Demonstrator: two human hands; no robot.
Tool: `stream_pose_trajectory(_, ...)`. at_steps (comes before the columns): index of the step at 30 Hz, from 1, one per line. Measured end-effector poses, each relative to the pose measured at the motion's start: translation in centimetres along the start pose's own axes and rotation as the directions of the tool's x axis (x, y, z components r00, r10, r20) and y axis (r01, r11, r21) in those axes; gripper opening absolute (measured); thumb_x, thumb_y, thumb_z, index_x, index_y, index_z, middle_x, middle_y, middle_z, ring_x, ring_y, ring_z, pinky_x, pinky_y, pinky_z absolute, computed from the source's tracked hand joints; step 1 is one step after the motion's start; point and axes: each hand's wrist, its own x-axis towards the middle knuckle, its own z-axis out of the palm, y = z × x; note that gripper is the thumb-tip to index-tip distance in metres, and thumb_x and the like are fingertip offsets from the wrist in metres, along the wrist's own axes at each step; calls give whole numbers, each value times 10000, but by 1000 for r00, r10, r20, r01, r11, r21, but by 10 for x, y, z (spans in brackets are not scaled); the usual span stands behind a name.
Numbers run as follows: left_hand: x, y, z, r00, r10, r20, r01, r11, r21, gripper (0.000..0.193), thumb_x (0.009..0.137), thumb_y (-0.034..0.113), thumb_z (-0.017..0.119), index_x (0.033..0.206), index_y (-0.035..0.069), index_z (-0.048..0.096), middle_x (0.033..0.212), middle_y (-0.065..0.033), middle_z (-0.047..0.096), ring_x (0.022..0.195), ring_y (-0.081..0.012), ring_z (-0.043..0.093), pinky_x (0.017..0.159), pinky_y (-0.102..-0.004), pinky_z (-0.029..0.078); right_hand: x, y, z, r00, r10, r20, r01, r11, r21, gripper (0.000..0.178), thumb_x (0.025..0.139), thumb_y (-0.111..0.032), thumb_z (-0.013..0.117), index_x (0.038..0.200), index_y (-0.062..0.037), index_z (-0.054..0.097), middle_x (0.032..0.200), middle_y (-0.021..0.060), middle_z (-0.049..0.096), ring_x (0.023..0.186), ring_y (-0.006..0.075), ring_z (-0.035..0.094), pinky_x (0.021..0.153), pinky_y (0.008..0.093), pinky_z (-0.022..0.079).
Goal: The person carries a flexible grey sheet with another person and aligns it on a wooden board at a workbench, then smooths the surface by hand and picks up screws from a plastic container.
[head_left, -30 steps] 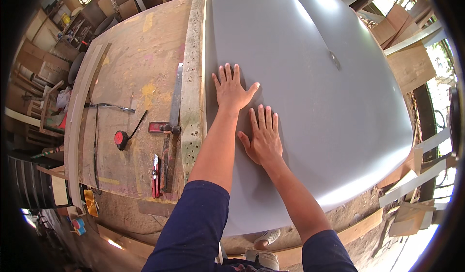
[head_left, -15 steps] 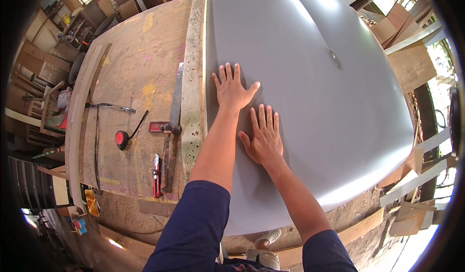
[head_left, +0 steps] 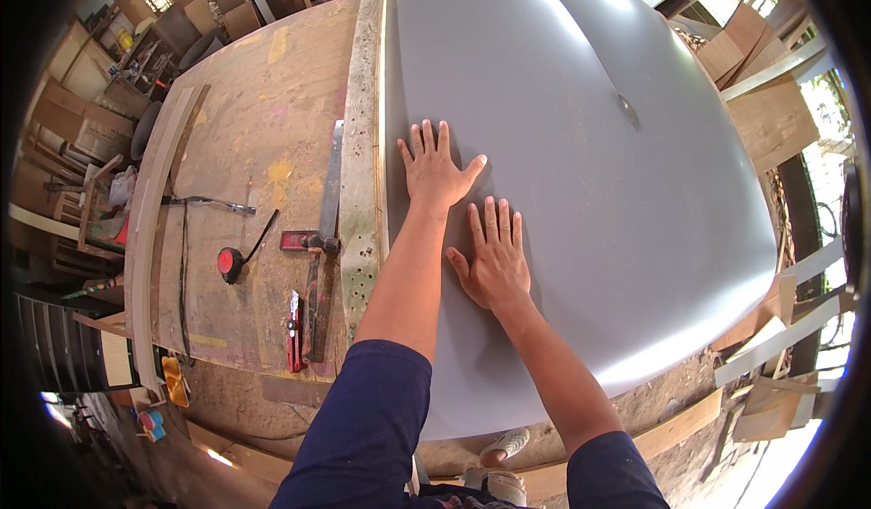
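Note:
A large, smooth grey sheet (head_left: 581,237) spreads over the right side of the work table, with a crease near its upper right and its near edge curving down. My left hand (head_left: 437,171) lies flat on it close to the pale wooden board (head_left: 361,146), fingers spread. Slightly lower and to the right, my right hand (head_left: 494,259) also rests palm down on the sheet, its fingers apart. Neither hand holds anything. Left of the board lie a hammer (head_left: 314,282), a red utility knife (head_left: 294,332) and a long metal straight blade or ruler (head_left: 331,182).
The worn plywood table top (head_left: 245,83) carries a round red-and-black tape measure (head_left: 230,262) and a dark strap (head_left: 213,204). A long wooden strip (head_left: 161,200) runs along its left edge. Wood offcuts (head_left: 771,123) are piled beyond the sheet at the right.
Both hands stay in the same place on the grey sheet. The view has shifted very slightly; nothing else has visibly moved.

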Motion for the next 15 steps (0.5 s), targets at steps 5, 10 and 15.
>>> stream_pose_trajectory(5, 0, 1, 1, 1000, 3, -3, -3, 1000, -5, 1039, 950, 796, 459, 1696, 106, 243, 1754, -176, 223, 1645, -321, 117, 1343, -533, 34, 0, 0, -1, 1000, -4, -3, 4, 1000, 1, 819, 1095, -600, 344, 1697, -65, 195, 1760, 208, 166, 1640, 383, 91, 1343, 523, 64)
stream_pose_trajectory(10, 0, 0, 1, 1000, 6, -14, -6, 1000, -15, 1038, 951, 785, 465, 1697, 100, 238, 1756, -177, 216, 1646, -324, 113, 1342, -537, 25, 0, -1, -2, 999, -14, -39, 14, 1000, -13, 804, 1102, -588, 329, 1687, -46, 226, 1747, 212, 209, 1634, 384, 132, 1338, 532, 86)
stream_pose_trajectory(15, 6, -2, 1, 1000, 7, -7, -7, 1000, -16, 1042, 949, 787, 466, 1696, 97, 240, 1759, -175, 210, 1647, -322, 110, 1341, -538, 23, 6, 0, 0, 999, -16, -38, 15, 1000, -12, 805, 1099, -590, 338, 1689, -54, 224, 1748, 214, 202, 1633, 389, 125, 1338, 533, 86)
